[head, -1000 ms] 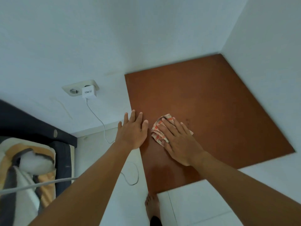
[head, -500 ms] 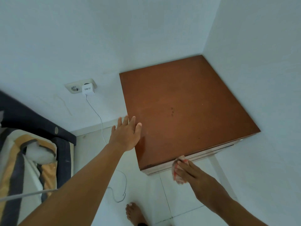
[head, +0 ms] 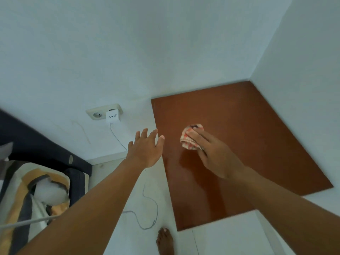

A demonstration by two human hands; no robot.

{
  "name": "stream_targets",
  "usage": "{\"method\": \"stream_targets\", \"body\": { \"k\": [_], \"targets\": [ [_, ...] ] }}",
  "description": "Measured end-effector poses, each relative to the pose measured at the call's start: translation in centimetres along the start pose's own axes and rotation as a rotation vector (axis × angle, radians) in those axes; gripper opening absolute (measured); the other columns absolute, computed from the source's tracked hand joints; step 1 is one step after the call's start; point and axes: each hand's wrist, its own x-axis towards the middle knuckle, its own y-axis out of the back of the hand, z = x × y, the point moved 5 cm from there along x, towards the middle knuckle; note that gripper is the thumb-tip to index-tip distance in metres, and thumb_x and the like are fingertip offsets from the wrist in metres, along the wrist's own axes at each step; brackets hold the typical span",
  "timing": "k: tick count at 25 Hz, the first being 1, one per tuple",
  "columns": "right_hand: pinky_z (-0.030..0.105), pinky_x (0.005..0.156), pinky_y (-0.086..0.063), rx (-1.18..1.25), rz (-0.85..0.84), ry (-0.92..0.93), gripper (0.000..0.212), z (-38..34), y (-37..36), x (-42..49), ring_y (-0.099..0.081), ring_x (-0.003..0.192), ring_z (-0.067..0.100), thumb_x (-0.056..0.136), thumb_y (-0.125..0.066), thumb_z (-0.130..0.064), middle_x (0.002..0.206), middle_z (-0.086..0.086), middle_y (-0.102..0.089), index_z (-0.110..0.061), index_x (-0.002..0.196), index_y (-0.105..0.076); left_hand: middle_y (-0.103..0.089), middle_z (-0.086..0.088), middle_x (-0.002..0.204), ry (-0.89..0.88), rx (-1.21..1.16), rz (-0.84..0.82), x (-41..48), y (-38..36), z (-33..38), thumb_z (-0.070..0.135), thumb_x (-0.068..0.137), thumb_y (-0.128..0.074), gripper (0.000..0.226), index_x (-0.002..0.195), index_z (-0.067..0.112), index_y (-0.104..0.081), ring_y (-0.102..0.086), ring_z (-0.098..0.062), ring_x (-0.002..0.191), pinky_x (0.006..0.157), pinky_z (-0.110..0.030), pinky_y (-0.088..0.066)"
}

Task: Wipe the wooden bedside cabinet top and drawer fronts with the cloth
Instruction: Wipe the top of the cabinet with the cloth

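While right hand (head: 215, 155) grips cloth (head: 187, 142) bunched beyond palm | seemingly on cabinet top (head: 257, 135) | left hand (head: 145, 151) spread

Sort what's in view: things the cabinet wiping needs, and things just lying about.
Job: cabinet top, checked cloth, right hand gripping the cloth, left hand by the cabinet's edge.
Lying about: wall socket, white charger, its cable on the floor, bed.
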Motion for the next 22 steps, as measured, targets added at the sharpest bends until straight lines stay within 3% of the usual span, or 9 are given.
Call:
{"method": "stream_targets", "body": {
  "k": [6,9,11,12,16,19,22],
  "targets": [
    [0.038,0.118,-0.034,0.010,-0.084,-0.030,0.056,-1.0,-4.4,20.3,-0.040,0.145,0.030,0.100,-0.052,-0.009,0.159,0.008,-0.042,-0.017,0.154,-0.039,-0.014,-0.005,0.170,0.027,-0.055,-0.025,9.4,2.1,-5.9,0.054,0.105,-0.019,0.061,0.160,0.029,-0.023,-0.005,-0.029,0.157,0.123,-0.055,-0.014],
    [0.042,0.117,-0.037,-0.038,-0.167,-0.053,0.051,0.0,-7.2,25.7,-0.040,0.145,0.029,0.103,-0.049,-0.030,0.157,0.007,-0.044,-0.019,0.151,-0.039,-0.016,-0.005,0.169,0.020,-0.086,-0.025,13.1,3.1,-7.8,0.052,0.105,-0.021,0.060,0.160,0.028,-0.024,-0.006,-0.028,0.157,0.123,-0.052,-0.015],
    [0.047,0.112,-0.042,-0.084,-0.253,-0.035,0.053,0.3,-8.2,26.6,-0.047,0.140,0.027,0.099,-0.040,-0.049,0.151,0.004,-0.052,-0.022,0.144,-0.048,-0.018,-0.005,0.169,0.010,-0.135,-0.013,14.9,3.6,-8.2,0.051,0.106,-0.023,0.059,0.160,0.027,-0.026,-0.009,-0.026,0.157,0.123,-0.050,-0.016],
    [0.046,0.109,-0.045,-0.064,-0.238,-0.023,0.053,0.5,-8.1,26.7,-0.053,0.135,0.026,0.097,-0.038,-0.049,0.147,0.002,-0.056,-0.023,0.141,-0.052,-0.021,-0.006,0.168,-0.002,-0.165,0.009,15.7,3.9,-8.1,0.050,0.106,-0.025,0.059,0.159,0.026,-0.028,-0.011,-0.025,0.157,0.123,-0.050,-0.018],
    [0.039,0.097,-0.050,-0.033,0.013,-0.067,0.048,4.4,-4.3,25.3,-0.063,0.116,0.026,0.092,-0.039,-0.028,0.132,0.004,-0.066,-0.018,0.134,-0.059,-0.037,-0.006,0.160,-0.090,-0.246,0.132,18.8,5.1,-4.5,0.043,0.102,-0.040,0.057,0.154,0.022,-0.036,-0.031,-0.026,0.149,0.116,-0.053,-0.034],
    [0.049,0.104,-0.048,-0.232,-0.049,-0.124,0.051,9.8,-4.2,22.1,-0.057,0.128,0.035,0.089,-0.039,-0.028,0.140,0.008,-0.061,-0.021,0.136,-0.059,-0.037,-0.003,0.156,-0.052,-0.249,0.119,20.6,4.0,0.7,0.047,0.094,-0.047,0.062,0.151,0.027,-0.036,-0.036,-0.030,0.141,0.109,-0.055,-0.038],
    [0.057,0.119,-0.032,-0.272,-0.090,-0.158,0.057,11.7,-6.4,19.4,-0.036,0.149,0.034,0.097,-0.032,-0.034,0.161,0.007,-0.041,-0.023,0.152,-0.045,-0.023,-0.013,0.159,0.094,-0.191,0.091,22.1,1.0,3.9,0.062,0.090,-0.046,0.079,0.154,0.021,-0.027,-0.021,-0.041,0.145,0.114,-0.059,-0.028]
  ]
}}
